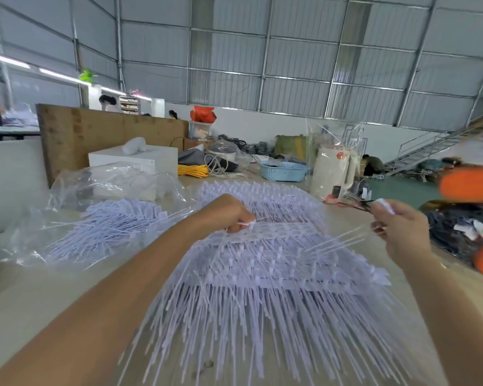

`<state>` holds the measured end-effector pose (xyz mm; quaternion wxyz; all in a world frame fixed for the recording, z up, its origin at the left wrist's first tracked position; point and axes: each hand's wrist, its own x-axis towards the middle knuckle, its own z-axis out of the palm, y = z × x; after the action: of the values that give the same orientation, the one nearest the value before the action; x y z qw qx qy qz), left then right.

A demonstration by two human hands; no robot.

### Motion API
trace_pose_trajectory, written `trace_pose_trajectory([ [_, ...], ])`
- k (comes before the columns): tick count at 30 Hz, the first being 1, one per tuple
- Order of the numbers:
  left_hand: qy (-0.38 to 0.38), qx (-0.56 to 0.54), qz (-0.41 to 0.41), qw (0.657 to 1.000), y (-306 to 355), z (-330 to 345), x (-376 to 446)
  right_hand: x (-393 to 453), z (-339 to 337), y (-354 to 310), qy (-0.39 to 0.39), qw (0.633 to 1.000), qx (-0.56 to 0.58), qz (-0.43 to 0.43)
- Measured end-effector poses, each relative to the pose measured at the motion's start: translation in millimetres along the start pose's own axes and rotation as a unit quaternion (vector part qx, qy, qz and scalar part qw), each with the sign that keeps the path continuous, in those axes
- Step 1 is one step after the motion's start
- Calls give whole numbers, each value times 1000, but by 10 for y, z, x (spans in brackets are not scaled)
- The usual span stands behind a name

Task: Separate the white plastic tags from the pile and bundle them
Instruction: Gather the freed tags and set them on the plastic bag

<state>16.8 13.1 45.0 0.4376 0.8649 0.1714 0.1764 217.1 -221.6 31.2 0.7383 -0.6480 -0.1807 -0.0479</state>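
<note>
Right at the near edge of the desk (39,296), the big pile of white plastic tags (262,288) fanned out, thin tails pointing toward the person, heads stacked in rows farther back. Over the middle of that pile the left hand (223,213) hung knuckles up, fingers curled, pinching a few tag heads at its fingertips. Out to the right, the right hand (402,232) was raised clear of the pile, fist closed round a small bundle of tags (385,206), heads poking out on top and tails trailing left below. Left of the pile lay a second heap of tags (115,227) on a clear plastic bag (25,240). Beyond that, a yellow coil of cord (193,170), a blue basket (283,171) and a cream jug (332,174) wrapped in clear film stood at the far end of the desk. Behind them, a brown board (109,132) stood upright.
</note>
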Motion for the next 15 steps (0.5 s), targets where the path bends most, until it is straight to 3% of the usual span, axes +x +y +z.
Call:
trace_pose_trajectory([
  [3, -38, 16, -1, 999, 36, 170, 56, -94, 113, -142, -70, 997, -1, -43],
  [8, -44, 94, 16, 995, -16, 229, 82, -164, 291, -307, -174, 979, 97, 28],
  [12, -68, 202, 25, 977, -92, 216, 36, -330, 530, -244, -277, 960, -29, -2],
  [15, -20, 257, 61, 964, -54, 299, -16, -483, 764, -216, -310, 942, -106, -75],
])
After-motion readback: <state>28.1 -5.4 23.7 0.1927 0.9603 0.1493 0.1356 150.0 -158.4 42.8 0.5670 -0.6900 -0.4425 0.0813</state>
